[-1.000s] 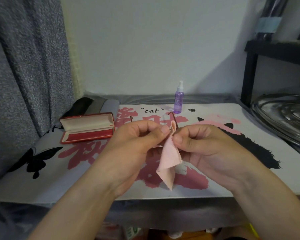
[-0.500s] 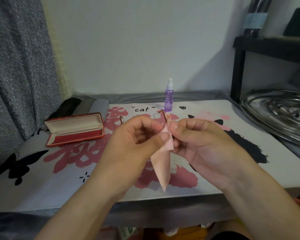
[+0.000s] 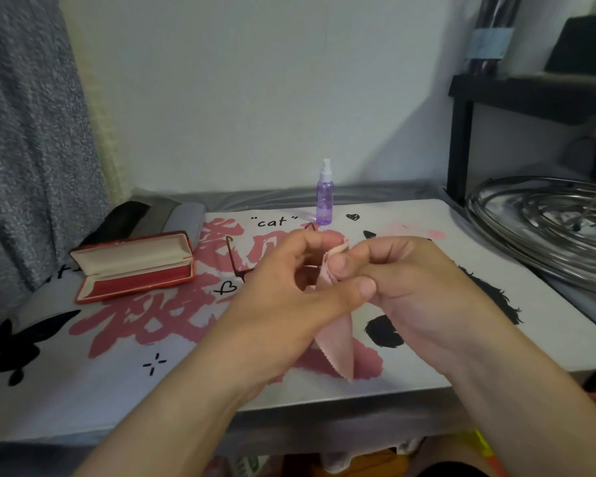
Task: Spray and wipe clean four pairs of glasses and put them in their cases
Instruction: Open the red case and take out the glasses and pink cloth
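Pink cloth [image 3: 336, 342], pinched between left hand [image 3: 283, 297] and right hand [image 3: 403, 287], fingers curled; thin-framed glasses [image 3: 236, 261] mostly hidden within that grip. Red case [image 3: 135, 266] open at table's left; purple spray bottle [image 3: 324, 196] upright behind.

— What colour is the cloth [image 3: 336, 342] in your fingers [image 3: 339, 266]?

— Pale pink, plain. The glasses [image 3: 236, 261] I'm wiping have a thin dark reddish-brown frame.

— And the case [image 3: 133, 266]?

— Red outside and along the bottom tray, cream lining inside the lid. Behind it lie a black case [image 3: 117, 222] and a grey one [image 3: 184, 215].

— The bottle [image 3: 325, 194]?

— Clear purple with a white spray top.

— The table [image 3: 461, 242] looks busy.

— White cover, big pink brush strokes, black butterflies, small black hearts, the word "cat" in black. Grey speckled curtain [image 3: 31, 132] at my left.
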